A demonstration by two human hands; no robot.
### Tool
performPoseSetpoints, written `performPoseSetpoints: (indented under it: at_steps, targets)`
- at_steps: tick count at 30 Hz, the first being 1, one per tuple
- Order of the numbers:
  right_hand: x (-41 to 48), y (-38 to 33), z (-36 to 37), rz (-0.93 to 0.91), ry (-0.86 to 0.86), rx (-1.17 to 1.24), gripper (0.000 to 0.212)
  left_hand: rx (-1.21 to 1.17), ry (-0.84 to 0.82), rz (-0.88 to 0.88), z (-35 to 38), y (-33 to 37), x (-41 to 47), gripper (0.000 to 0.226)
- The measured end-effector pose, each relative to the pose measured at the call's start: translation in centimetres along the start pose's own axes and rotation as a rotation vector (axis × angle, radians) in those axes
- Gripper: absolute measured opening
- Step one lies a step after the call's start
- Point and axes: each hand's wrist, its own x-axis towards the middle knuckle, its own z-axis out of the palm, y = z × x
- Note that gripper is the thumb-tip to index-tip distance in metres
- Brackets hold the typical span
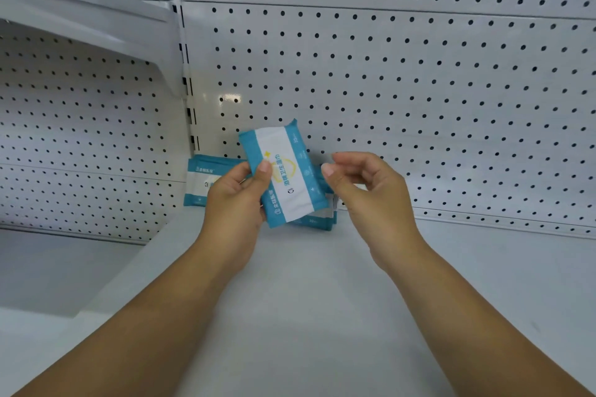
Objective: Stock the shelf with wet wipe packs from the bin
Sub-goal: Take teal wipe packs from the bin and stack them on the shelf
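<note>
My left hand holds a blue and white wet wipe pack by its left edge, thumb on the front, tilted upright above the white shelf. My right hand hovers just to the right of the pack with fingers loosely curled, holding nothing. Another wet wipe pack leans against the pegboard back behind my left hand. A third pack lies behind and below the held one, mostly hidden. The bin is out of view.
A white pegboard back panel rises behind the shelf. A slotted upright post divides it from a neighbouring bay on the left, whose lower shelf sits further down. An upper shelf overhangs at top left.
</note>
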Motion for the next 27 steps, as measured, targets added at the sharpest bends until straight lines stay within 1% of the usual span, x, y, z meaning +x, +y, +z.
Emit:
performPoseSetpoints:
  at_steps: [2, 4, 7, 9, 13, 16, 20, 21, 23, 25, 27]
  targets:
    - [0.0, 0.4, 0.2, 0.1, -0.073, 0.0, 0.026, -0.028, 0.0, -0.01, -0.1, 0.0, 0.1, 0.023]
    - [-0.1, 0.9, 0.5, 0.178, -0.159, -0.024, 0.028, -0.029, 0.002, -0.014, 0.0, 0.0, 0.1, 0.025]
    - [-0.4, 1.2, 0.8, 0.158, -0.221, -0.065, 0.017, 0.024, 0.016, -0.026, -0.1, 0.1, 0.2, 0.025]
    - [-0.5, 1.2, 0.8, 0.162, -0.232, -0.04, 0.017, 0.091, 0.002, -0.032, -0.4, 0.2, 0.3, 0.024]
    - [0.0, 1.1, 0.3, 0.191, -0.158, 0.097, 0.026, 0.32, -0.103, -0.018, -0.7, 0.3, 0.1, 0.021]
    - [0.2, 1.1, -0.2, 0.203, -0.11, 0.181, 0.019, 0.381, -0.172, -0.04, -0.6, 0.6, -0.1, 0.029]
    - [0.3, 1.2, -0.6, 0.221, -0.025, 0.254, 0.013, 0.403, -0.218, -0.167, -1.0, 0.9, 0.0, 0.045]
    - [0.4, 1.2, -0.7, 0.223, -0.016, 0.247, 0.013, 0.369, -0.203, -0.176, -1.2, 1.0, 0.2, 0.048]
    - [0.4, 1.5, -0.7, 0.219, -0.018, 0.214, 0.011, 0.243, -0.11, -0.158, -1.8, 1.3, 0.9, 0.051]
    - [0.3, 1.9, -0.3, 0.205, -0.065, 0.155, 0.014, 0.151, 0.012, -0.119, -2.6, 1.6, 1.8, 0.047]
    - [0.1, 2.6, 0.2, 0.171, -0.136, 0.059, 0.018, 0.149, 0.105, -0.086, -3.6, 1.6, 2.5, 0.04]
